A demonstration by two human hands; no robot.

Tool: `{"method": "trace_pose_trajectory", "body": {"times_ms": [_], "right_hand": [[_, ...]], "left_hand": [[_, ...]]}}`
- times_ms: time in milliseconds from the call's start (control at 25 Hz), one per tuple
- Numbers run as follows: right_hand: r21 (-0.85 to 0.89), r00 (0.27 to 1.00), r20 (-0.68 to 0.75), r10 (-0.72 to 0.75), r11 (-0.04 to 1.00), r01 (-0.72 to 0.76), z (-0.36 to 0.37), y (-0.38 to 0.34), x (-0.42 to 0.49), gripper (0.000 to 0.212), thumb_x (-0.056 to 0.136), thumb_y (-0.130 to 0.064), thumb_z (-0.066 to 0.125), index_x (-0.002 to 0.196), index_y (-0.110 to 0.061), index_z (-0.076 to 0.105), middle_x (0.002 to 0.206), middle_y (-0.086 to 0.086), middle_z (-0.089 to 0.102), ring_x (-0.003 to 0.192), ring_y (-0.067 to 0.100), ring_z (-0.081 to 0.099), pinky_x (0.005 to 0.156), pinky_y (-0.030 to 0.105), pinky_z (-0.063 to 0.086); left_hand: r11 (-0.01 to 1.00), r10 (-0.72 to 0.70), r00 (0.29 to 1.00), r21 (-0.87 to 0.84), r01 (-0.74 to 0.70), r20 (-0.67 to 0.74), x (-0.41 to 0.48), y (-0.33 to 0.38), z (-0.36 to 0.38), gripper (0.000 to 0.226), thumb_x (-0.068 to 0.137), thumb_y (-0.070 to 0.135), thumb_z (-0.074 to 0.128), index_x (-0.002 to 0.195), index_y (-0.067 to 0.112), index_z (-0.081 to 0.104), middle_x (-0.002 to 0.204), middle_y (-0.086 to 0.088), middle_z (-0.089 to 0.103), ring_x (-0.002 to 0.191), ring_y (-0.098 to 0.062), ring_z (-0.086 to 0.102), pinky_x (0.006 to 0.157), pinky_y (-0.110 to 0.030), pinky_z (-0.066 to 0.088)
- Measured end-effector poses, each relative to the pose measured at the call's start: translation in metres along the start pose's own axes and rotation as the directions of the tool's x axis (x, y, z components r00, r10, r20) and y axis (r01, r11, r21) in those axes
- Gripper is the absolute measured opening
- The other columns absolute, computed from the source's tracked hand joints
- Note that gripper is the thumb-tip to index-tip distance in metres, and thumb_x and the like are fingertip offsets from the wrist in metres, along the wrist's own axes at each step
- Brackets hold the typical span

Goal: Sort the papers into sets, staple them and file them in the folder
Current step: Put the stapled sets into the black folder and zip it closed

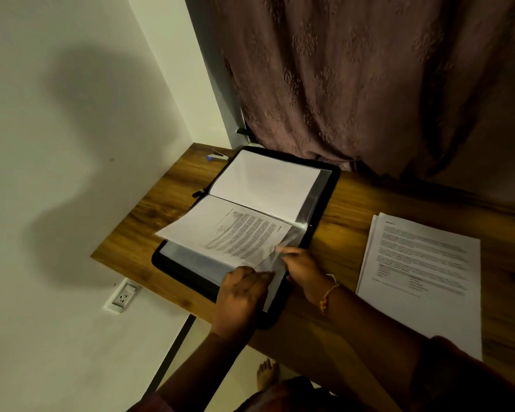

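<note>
Nearest me, both hands work at the near corner of the black zip folder (188, 278), which lies open on the brown wooden desk (345, 227). The right hand (304, 269) has its fingers (290, 253) pinching the lifted edge of a clear plastic sleeve (280, 248). The left hand (241, 295) covers the corner of a printed white paper set (235, 230) lying across the folder. I cannot tell whether it grips or only presses. A loose stack of printed white papers (422, 272) lies well to the right.

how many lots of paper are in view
3: a blank sheet in the folder's far sleeve, a printed set partly in its near sleeve, a loose stack on the table at right. Other sleeves may hide more.
</note>
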State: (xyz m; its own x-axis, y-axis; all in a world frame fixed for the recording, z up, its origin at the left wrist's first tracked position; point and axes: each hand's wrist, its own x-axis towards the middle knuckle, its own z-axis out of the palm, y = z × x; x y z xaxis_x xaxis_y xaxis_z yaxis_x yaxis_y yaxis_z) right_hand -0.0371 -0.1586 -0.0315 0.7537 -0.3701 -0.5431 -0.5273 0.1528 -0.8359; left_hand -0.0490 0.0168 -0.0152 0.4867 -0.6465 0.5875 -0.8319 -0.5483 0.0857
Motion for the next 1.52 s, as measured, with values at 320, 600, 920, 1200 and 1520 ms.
{"method": "trace_pose_trajectory", "body": {"times_ms": [320,600,920,1200,1520], "right_hand": [[-0.427,0.819,-0.100,-0.565,0.768,0.477,-0.015,0.005,0.001,0.045,0.089,-0.010,0.068,0.132,-0.021,0.060,0.134,0.002,0.044,0.108,0.016,0.057,0.092,0.032,0.054],[-0.434,0.735,-0.234,-0.636,0.745,0.506,-0.029,-0.041,0.034,0.011,0.097,-0.019,0.060,0.103,-0.015,0.070,0.093,0.005,0.072,0.084,0.021,0.066,0.073,0.034,0.056],[-0.191,0.838,-0.472,-0.275,0.959,0.207,-0.064,-0.087,0.115,0.015,0.097,-0.009,0.058,0.111,-0.005,0.065,0.109,0.016,0.070,0.100,0.033,0.067,0.063,0.024,0.046],[-0.347,0.889,-0.415,-0.196,0.937,0.044,-0.068,-0.074,0.129,0.042,0.098,-0.018,0.061,0.137,-0.004,0.052,0.131,0.016,0.061,0.115,0.033,0.060,0.081,0.028,0.044],[-0.595,0.840,-0.348,-0.417,0.790,0.145,-0.095,-0.035,0.075,0.047,0.097,-0.029,0.062,0.140,-0.013,0.052,0.141,0.010,0.054,0.124,0.028,0.056,0.103,0.040,0.048]], "left_hand": [[1.000,-0.016,1.000,-0.016,0.016,-0.005,0.022,-0.012,-0.002,0.034,0.090,0.022,0.058,0.118,0.009,0.072,0.112,-0.007,0.074,0.095,-0.023,0.071,0.075,-0.034,0.062],[0.985,0.051,0.984,-0.152,-0.077,-0.171,0.079,-0.021,0.001,0.026,0.102,0.015,0.057,0.120,0.003,0.071,0.121,-0.013,0.070,0.114,-0.023,0.064,0.104,-0.026,0.048],[0.947,-0.197,0.851,-0.129,0.293,0.487,0.123,-0.093,0.085,0.067,0.094,0.033,0.068,0.151,0.014,0.040,0.155,-0.013,0.042,0.142,-0.032,0.038,0.112,-0.047,0.042],[0.960,-0.196,0.650,0.010,0.279,0.734,0.143,-0.118,0.126,0.066,0.097,0.058,0.048,0.153,0.027,0.032,0.165,-0.004,0.023,0.151,-0.030,0.018,0.115,-0.051,0.035],[0.949,-0.268,0.628,0.088,0.303,0.730,0.150,-0.090,0.129,0.068,0.098,0.057,0.045,0.151,0.015,0.032,0.164,-0.012,0.021,0.150,-0.037,0.016,0.116,-0.053,0.029]]}}
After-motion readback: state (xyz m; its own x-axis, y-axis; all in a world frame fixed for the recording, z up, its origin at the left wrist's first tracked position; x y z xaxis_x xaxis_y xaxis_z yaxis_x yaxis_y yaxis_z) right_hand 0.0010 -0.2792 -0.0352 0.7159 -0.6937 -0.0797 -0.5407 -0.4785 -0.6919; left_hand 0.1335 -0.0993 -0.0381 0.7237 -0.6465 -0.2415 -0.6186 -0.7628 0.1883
